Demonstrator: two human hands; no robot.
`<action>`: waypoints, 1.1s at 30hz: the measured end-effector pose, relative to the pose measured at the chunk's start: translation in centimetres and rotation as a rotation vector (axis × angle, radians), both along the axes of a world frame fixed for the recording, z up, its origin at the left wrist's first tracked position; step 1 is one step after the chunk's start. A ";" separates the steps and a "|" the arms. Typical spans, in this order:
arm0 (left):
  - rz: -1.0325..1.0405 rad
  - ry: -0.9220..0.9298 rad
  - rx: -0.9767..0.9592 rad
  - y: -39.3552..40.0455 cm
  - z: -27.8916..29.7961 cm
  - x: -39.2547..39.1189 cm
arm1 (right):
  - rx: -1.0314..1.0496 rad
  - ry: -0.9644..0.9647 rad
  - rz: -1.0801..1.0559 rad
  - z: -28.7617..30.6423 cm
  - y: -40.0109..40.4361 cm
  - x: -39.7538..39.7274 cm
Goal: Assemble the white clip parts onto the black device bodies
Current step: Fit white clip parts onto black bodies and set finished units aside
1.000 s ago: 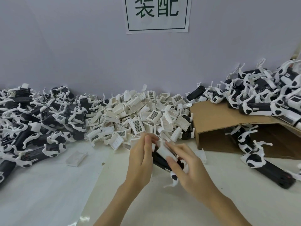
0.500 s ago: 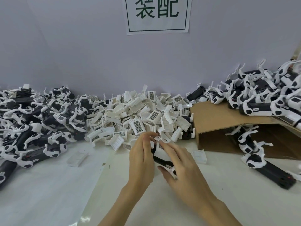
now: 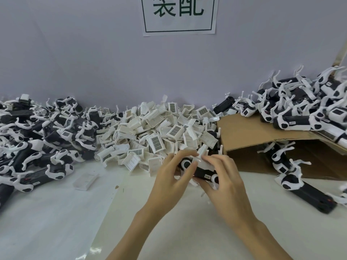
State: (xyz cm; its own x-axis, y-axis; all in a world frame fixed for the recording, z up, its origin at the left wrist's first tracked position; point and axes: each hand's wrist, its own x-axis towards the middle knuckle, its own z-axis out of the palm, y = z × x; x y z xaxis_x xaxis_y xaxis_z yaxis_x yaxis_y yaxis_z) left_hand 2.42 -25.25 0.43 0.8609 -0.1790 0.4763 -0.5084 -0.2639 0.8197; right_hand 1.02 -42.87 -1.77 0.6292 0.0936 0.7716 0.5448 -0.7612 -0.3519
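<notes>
Between the fingertips of both hands, above the white table (image 3: 56,222), a black body (image 3: 201,172) is held with a white clip (image 3: 203,160) lying on its top. The left hand (image 3: 170,182) curls its fingers round the body's left end, thumb pressing on the clip; the right hand (image 3: 225,184) grips the right end, its fingers bent over clip and body alike. Just beyond the fingers rises a heap of loose clips (image 3: 155,132). To the left of the left hand, a single flat white piece (image 3: 85,182) lies on the table, and farther left sprawls a pile of bodies (image 3: 37,137) tangled with white parts. To the right of the right hand stands a tipped cardboard box (image 3: 262,141), more bodies stacked on it (image 3: 308,109) and spilling below it (image 3: 293,175). On the wall behind hangs a sign (image 3: 180,15) printed in green characters.
</notes>
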 end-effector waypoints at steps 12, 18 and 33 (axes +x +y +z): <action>0.059 -0.193 0.253 1.6 -1.4 1.2 | 0.028 0.072 0.018 0.2 -0.5 0.1; 0.061 -0.225 0.256 1.5 -1.6 1.1 | 0.009 0.069 0.031 0.4 -0.3 -0.2; 0.064 -0.350 0.258 0.3 -1.5 0.2 | -0.066 -0.073 -0.034 0.4 0.1 -0.1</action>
State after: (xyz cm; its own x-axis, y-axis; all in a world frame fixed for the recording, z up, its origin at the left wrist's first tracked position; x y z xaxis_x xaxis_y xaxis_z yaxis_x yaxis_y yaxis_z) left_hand 2.66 -24.95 -1.08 0.6688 -0.2821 0.6879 -0.7199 -0.4771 0.5042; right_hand 0.91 -42.78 -1.34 0.5749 0.1249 0.8086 0.5404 -0.8000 -0.2606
